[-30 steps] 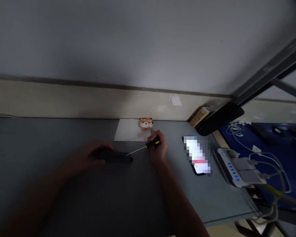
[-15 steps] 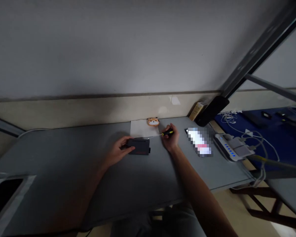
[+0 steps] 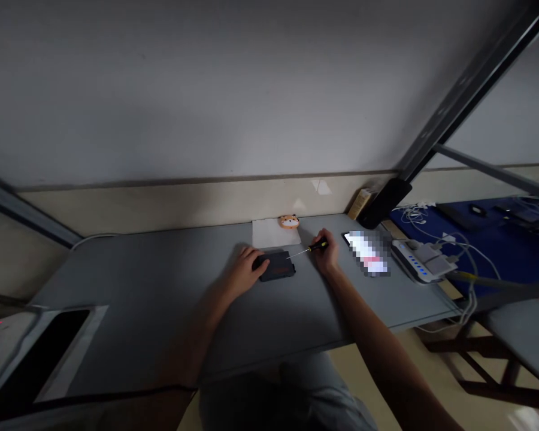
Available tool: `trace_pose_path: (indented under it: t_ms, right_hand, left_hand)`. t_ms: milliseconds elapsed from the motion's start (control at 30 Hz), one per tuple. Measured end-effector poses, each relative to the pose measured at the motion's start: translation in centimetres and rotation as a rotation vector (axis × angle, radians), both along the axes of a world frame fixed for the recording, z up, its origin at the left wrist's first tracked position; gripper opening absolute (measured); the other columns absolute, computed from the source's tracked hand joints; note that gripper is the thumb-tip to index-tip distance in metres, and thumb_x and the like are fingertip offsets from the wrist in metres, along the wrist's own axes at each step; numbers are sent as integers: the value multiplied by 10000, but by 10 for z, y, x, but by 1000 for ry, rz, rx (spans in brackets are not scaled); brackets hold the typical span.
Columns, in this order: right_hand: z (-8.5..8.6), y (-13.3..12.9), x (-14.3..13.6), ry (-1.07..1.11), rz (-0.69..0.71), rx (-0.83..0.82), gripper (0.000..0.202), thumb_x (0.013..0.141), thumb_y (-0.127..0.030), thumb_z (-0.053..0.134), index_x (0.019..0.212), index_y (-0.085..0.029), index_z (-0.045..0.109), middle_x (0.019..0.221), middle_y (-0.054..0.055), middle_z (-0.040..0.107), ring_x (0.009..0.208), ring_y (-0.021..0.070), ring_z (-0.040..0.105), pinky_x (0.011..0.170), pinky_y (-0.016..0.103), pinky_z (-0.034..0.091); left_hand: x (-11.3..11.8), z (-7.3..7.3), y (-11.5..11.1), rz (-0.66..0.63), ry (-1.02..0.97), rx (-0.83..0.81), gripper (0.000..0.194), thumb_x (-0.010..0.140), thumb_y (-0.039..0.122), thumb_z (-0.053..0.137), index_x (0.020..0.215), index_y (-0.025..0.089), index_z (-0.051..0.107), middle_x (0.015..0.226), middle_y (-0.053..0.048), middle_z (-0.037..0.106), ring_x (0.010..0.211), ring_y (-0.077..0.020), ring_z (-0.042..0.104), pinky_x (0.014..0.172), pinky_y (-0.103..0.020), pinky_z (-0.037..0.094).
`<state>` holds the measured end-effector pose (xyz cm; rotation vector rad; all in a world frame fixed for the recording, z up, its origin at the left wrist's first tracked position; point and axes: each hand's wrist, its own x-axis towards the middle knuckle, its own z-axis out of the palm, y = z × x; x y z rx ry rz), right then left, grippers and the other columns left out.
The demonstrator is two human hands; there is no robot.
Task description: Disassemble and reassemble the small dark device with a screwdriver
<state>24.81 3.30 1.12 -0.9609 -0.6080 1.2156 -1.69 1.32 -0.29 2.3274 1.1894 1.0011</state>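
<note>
A flat black box-shaped device [image 3: 277, 266] lies on the grey table [image 3: 161, 269]. My left hand [image 3: 248, 269] grips its left side, with the thumb across the near face. In my right hand [image 3: 327, 254] is a screwdriver [image 3: 318, 245] with a black and yellow handle, the fingers wrapped round it. Its thin shaft points left, and the tip appears at the device's top right part; whether it touches I cannot tell. Behind the device is a white sheet of paper [image 3: 269, 233], with an orange and white animal-face object [image 3: 289, 222] at its far right corner.
To the right lie a lit phone [image 3: 366, 251] and a white power strip [image 3: 415, 260] with plugs and cables. A black cylinder-like object [image 3: 386, 203] and a yellowish box [image 3: 359, 203] lean by the wall. A dark panel with a pale border [image 3: 90, 335] sits at left.
The view has shifted, so everything appears moved. The device now lies flatter, where before its vented edge showed. The screwdriver tip has come over the device's top face from its far edge.
</note>
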Motion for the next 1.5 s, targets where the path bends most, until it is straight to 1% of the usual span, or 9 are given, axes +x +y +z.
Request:
trace_pose_path:
  t_ms: [133, 267, 433, 633, 767, 867, 1000, 1200, 1500]
  right_hand:
    - [-1, 1, -7, -86, -155, 2, 443, 759, -559, 728, 595, -254, 452, 560, -50, 505, 532, 107, 455, 501, 237, 410]
    - [4, -3, -15, -186, -167, -3, 446, 806, -550, 691, 564, -254, 462, 559, -31, 497, 529, 120, 439, 492, 264, 375]
    - [7, -23, -22, -303, -127, 0, 494, 808, -635, 630, 535, -251, 479, 520, -24, 465, 511, 131, 427, 492, 286, 341]
    - [10, -72, -27, -490, -70, 74, 552, 769, -727, 646, 531, -236, 560, 556, -4, 535, 586, 155, 483, 565, 296, 380]
    - [10, -104, -32, -771, 35, 215, 526, 940, -656, 509, 643, -237, 621, 615, 8, 598, 626, 169, 546, 608, 300, 439]
    - [5, -117, -35, -895, 113, 325, 445, 970, -590, 529, 734, -237, 660, 674, 23, 675, 649, 178, 603, 633, 302, 466]
    - [1, -121, -37, -957, 153, 399, 387, 984, -539, 541, 778, -240, 677, 721, 35, 719, 673, 181, 642, 653, 300, 485]
    - [3, -117, -33, -885, 109, 328, 466, 1001, -595, 488, 773, -234, 676, 704, 36, 699, 685, 190, 639, 652, 301, 493]
    - [4, -112, -32, -829, 133, 260, 487, 969, -638, 508, 769, -233, 690, 677, 23, 659, 672, 188, 604, 653, 307, 475]
  left_hand:
    - [-2, 2, -2, -6, 27, -9, 187, 1017, 317, 571, 1091, 211, 705, 1043, -74, 712, 1061, -248, 642, 969, -420, 557]
    - [-6, 9, -8, -27, 11, -47, 203, 1010, 295, 555, 1152, 225, 681, 1093, -79, 703, 1090, -257, 636, 995, -430, 543]
    - [-8, 14, -10, -81, 7, -119, 275, 931, 286, 652, 1202, 240, 668, 1151, -72, 700, 1106, -267, 650, 1000, -443, 549]
    - [-2, 9, -9, -55, 19, -102, 267, 944, 303, 646, 1200, 230, 672, 1175, -79, 712, 1151, -272, 648, 1034, -456, 539]
    - [0, 7, -9, -46, 41, -52, 262, 958, 294, 630, 1210, 230, 662, 1183, -79, 712, 1154, -266, 646, 1035, -454, 541]
    - [-1, 7, -9, -41, 67, -19, 259, 962, 281, 625, 1216, 245, 657, 1177, -68, 712, 1147, -262, 644, 1031, -453, 542]
    - [-1, 8, -11, -59, 107, 15, 259, 985, 276, 590, 1235, 246, 650, 1175, -70, 703, 1145, -261, 635, 1034, -462, 539]
    - [-1, 10, -12, -77, 81, 104, 216, 1025, 280, 526, 1166, 235, 683, 1170, -80, 686, 1138, -245, 630, 1062, -459, 518]
    - [-3, 10, -18, 34, -107, 176, 201, 1022, 242, 509, 968, 218, 701, 1017, -60, 680, 1010, -211, 663, 961, -378, 560]
